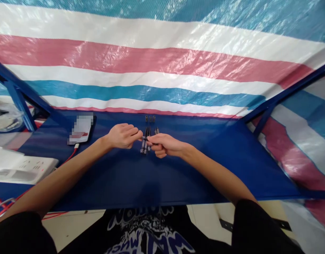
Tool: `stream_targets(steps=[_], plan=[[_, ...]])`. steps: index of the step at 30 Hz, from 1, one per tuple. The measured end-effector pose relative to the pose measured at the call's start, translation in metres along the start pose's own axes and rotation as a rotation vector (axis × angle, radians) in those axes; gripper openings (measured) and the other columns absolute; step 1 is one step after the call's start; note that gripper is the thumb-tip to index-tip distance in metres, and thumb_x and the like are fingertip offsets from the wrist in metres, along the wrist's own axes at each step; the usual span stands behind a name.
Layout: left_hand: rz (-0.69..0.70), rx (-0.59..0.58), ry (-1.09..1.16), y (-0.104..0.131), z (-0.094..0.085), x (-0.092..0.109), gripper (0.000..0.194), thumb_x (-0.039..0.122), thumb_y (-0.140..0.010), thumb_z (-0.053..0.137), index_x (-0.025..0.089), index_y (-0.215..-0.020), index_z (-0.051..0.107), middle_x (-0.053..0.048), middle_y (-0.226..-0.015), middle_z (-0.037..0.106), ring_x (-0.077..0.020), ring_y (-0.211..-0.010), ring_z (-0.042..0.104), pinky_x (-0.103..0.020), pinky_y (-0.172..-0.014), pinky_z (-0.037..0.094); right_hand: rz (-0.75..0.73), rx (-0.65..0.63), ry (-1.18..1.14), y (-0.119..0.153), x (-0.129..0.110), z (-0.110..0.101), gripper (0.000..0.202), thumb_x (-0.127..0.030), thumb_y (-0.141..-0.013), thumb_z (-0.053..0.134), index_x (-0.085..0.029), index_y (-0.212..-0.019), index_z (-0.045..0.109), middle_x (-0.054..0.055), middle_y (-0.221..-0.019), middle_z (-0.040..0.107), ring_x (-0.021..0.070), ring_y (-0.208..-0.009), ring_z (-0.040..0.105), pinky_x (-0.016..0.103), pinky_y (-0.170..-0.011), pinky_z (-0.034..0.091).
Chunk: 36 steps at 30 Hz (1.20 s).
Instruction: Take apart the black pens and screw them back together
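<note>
My left hand (126, 135) is closed, its fingertips pinching one end of a thin dark pen-like rod (145, 138). The rod's other end runs into my right hand (166, 144), which is closed around it with the thumb on top. Just below and behind the fingertips, several slim dark pen-like pieces with clear-looking sections (143, 147) lie side by side on the blue tabletop (120, 176). Part of them is hidden by my hands. Farther back stand or lie 3 short dark cylinders (150, 119) in a row.
To the left lies a phone (84, 128) with a white plug and red cable (72, 154). A white power strip (25, 167) sits at the left edge. Blue metal struts (263, 102) and a striped plastic sheet (152, 60) enclose the table's back and sides.
</note>
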<state>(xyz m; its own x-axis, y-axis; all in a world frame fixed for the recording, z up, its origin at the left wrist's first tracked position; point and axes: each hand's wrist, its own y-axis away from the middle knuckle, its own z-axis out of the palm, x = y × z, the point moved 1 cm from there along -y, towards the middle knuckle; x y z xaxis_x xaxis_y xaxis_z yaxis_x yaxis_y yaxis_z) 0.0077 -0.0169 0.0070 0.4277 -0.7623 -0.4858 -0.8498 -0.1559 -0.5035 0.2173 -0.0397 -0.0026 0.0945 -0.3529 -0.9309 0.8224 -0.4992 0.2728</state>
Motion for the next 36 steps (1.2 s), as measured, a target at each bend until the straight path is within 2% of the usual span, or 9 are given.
stream_targets(steps=[4,10,15,18,23,26,28,32,36], plan=[[-0.067,-0.148,0.117,0.001,0.008,-0.003,0.026,0.025,-0.092,0.038,0.019,-0.076,0.057,0.001,-0.058,0.055,-0.0109,-0.051,0.048,-0.026,-0.048,0.029,-0.036,0.095,0.124,-0.004,0.002,-0.007,0.033,-0.044,-0.098,0.037,-0.021,-0.075,0.041,-0.010,-0.051,0.021,0.0067,-0.040,0.019,0.020,-0.042,0.025],[-0.223,-0.348,0.296,0.004,0.024,0.002,0.026,0.030,-0.092,0.039,0.018,-0.079,0.057,-0.001,-0.063,0.061,-0.0124,-0.056,0.055,-0.024,-0.048,0.026,-0.091,0.570,1.249,-0.005,0.004,0.000,0.032,-0.033,-0.100,0.034,-0.016,-0.083,0.055,0.004,-0.071,0.058,0.0136,-0.062,0.051,0.026,-0.060,0.034],[-0.342,-0.314,0.321,0.001,0.021,0.005,0.029,0.031,-0.095,0.038,0.018,-0.075,0.055,0.001,-0.060,0.061,-0.0119,-0.052,0.054,-0.025,-0.048,0.026,-0.225,0.706,1.658,-0.005,0.009,0.004,0.037,-0.033,-0.102,0.027,-0.012,-0.097,0.058,0.013,-0.090,0.065,0.0204,-0.080,0.058,0.029,-0.065,0.034],[-0.288,-0.164,0.276,0.001,0.019,0.005,0.030,0.029,-0.095,0.037,0.018,-0.075,0.056,0.001,-0.060,0.059,-0.0114,-0.055,0.054,-0.025,-0.049,0.028,-0.308,0.706,1.588,-0.006,0.010,0.005,0.037,-0.034,-0.103,0.027,-0.014,-0.095,0.057,0.010,-0.086,0.066,0.0177,-0.077,0.057,0.028,-0.065,0.032],[-0.123,0.068,0.087,0.008,0.021,0.003,0.026,0.021,-0.093,0.037,0.020,-0.075,0.056,0.002,-0.056,0.053,-0.0107,-0.050,0.046,-0.026,-0.051,0.031,-0.253,0.623,1.192,-0.004,0.005,0.012,0.030,-0.033,-0.100,0.035,-0.017,-0.080,0.050,0.000,-0.064,0.053,0.0116,-0.057,0.044,0.026,-0.057,0.024],[-0.057,0.146,0.006,0.010,0.019,0.001,0.020,0.019,-0.091,0.041,0.020,-0.078,0.055,0.003,-0.056,0.051,-0.0111,-0.049,0.044,-0.026,-0.050,0.031,-0.203,0.502,0.714,-0.002,0.000,0.012,0.037,-0.040,-0.097,0.040,-0.019,-0.066,0.039,-0.005,-0.056,0.038,0.0084,-0.050,0.034,0.024,-0.052,0.024],[-0.021,0.177,-0.040,0.010,0.015,-0.002,0.016,0.020,-0.090,0.043,0.021,-0.079,0.055,0.003,-0.056,0.051,-0.0113,-0.049,0.043,-0.027,-0.050,0.031,-0.124,0.319,0.305,-0.001,-0.002,0.011,0.038,-0.046,-0.095,0.041,-0.020,-0.068,0.038,-0.008,-0.052,0.027,0.0070,-0.044,0.023,0.022,-0.046,0.022],[0.012,0.171,-0.075,0.010,0.012,-0.007,0.018,0.022,-0.091,0.041,0.021,-0.080,0.056,0.003,-0.055,0.051,-0.0114,-0.048,0.044,-0.027,-0.048,0.031,0.003,0.020,-0.178,0.000,-0.002,0.008,0.032,-0.047,-0.095,0.040,-0.021,-0.077,0.040,-0.012,-0.050,0.015,0.0065,-0.042,0.008,0.020,-0.040,0.014],[-0.055,-0.051,0.092,0.006,0.015,-0.006,0.024,0.018,-0.091,0.035,0.020,-0.081,0.056,0.001,-0.060,0.057,-0.0114,-0.052,0.050,-0.026,-0.050,0.033,-0.023,0.218,0.080,0.000,-0.002,0.003,0.035,-0.045,-0.097,0.038,-0.019,-0.075,0.047,-0.010,-0.050,0.021,0.0064,-0.041,0.017,0.021,-0.041,0.021]])
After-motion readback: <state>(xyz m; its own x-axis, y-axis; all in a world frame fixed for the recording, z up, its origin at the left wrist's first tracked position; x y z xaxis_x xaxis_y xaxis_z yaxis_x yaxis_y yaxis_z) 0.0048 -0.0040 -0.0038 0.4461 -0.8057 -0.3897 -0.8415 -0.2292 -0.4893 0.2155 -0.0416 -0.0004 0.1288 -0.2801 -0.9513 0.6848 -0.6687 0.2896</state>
